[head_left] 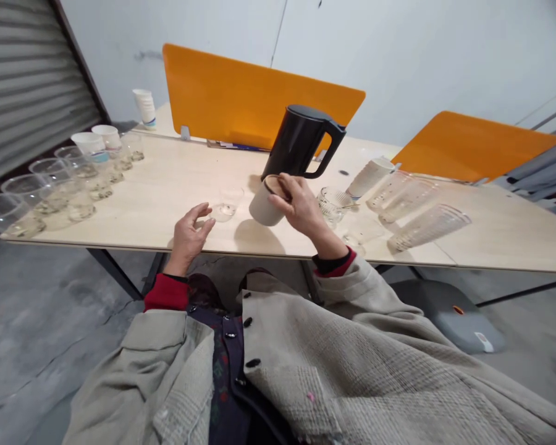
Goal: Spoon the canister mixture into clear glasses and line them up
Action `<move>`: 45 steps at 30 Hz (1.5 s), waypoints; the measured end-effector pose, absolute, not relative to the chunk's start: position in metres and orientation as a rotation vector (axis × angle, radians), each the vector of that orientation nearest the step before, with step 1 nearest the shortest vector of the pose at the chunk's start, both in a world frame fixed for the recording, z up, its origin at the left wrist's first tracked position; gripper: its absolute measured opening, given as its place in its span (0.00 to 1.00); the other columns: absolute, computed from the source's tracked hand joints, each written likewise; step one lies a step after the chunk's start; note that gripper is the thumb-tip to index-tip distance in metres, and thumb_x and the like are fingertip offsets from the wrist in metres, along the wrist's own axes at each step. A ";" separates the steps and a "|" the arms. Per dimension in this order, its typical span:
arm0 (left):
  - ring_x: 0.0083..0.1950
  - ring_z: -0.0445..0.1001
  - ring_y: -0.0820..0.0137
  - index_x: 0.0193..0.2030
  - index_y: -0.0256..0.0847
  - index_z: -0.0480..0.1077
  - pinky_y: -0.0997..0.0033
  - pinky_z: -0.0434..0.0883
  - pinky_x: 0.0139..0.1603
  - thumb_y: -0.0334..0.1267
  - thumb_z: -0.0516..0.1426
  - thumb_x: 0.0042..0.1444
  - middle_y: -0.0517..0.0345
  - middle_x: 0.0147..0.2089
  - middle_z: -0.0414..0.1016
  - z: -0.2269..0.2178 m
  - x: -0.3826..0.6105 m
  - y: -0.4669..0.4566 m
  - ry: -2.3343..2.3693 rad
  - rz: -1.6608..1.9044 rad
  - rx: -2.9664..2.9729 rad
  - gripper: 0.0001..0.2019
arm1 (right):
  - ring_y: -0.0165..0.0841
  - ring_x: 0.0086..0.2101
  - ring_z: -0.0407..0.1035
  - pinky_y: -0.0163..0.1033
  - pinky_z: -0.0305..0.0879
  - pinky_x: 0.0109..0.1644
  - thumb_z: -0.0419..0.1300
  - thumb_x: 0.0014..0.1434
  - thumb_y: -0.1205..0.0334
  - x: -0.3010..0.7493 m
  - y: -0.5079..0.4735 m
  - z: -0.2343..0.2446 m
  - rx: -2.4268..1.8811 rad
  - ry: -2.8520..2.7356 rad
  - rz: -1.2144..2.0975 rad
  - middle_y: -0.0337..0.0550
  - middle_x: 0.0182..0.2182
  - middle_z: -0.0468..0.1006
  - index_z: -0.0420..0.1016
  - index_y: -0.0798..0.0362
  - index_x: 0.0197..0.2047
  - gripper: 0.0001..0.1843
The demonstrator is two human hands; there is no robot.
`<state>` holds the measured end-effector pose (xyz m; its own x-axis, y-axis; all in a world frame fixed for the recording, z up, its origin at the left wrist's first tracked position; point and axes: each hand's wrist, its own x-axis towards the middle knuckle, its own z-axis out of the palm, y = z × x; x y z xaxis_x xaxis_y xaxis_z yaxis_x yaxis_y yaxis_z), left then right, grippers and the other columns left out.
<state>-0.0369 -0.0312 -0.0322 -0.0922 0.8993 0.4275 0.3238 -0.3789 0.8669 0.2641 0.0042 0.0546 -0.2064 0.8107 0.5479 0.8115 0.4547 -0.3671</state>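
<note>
My right hand (299,207) grips a pale canister (264,207) by its brown, wood-like top. Its base seems slightly raised, with a shadow on the table beneath. To the left, my left hand (191,238) is open, fingers curved and apart, beside a clear plastic cup (227,209). A few dark bits lie at the bottom of that cup. Behind the canister stands a black kettle (296,139), its handle facing right. Right of my right hand is a ribbed glass bowl (333,204) with dark bits and what looks like a thin stick.
Several clear cups (81,204) with dark bits fill the left end of the table (167,179). Paper cups stand behind them. Stacked paper cups (370,177) and stacked clear cups (430,227) lie at right. Orange dividers (222,93) edge the back; a grey stool (445,315) stands below.
</note>
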 end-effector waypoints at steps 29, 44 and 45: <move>0.54 0.84 0.60 0.55 0.41 0.80 0.56 0.83 0.59 0.42 0.59 0.66 0.47 0.54 0.87 -0.036 -0.027 -0.034 1.571 1.542 1.906 0.15 | 0.56 0.61 0.68 0.60 0.67 0.68 0.63 0.67 0.46 0.164 0.188 0.023 -1.390 -2.145 0.103 0.60 0.62 0.73 0.74 0.52 0.66 0.30; 0.57 0.84 0.59 0.56 0.41 0.80 0.55 0.82 0.62 0.44 0.59 0.66 0.47 0.55 0.87 -0.034 -0.029 -0.033 1.594 1.494 1.908 0.16 | 0.54 0.65 0.68 0.56 0.65 0.73 0.62 0.67 0.45 0.178 0.186 0.036 -1.340 -2.247 0.178 0.64 0.67 0.72 0.75 0.57 0.70 0.35; 0.57 0.84 0.59 0.56 0.41 0.80 0.54 0.82 0.62 0.45 0.59 0.66 0.47 0.55 0.87 -0.034 -0.029 -0.032 1.595 1.494 1.906 0.16 | 0.55 0.66 0.68 0.57 0.63 0.74 0.63 0.67 0.43 0.178 0.185 0.037 -1.345 -2.242 0.191 0.65 0.68 0.71 0.74 0.57 0.71 0.37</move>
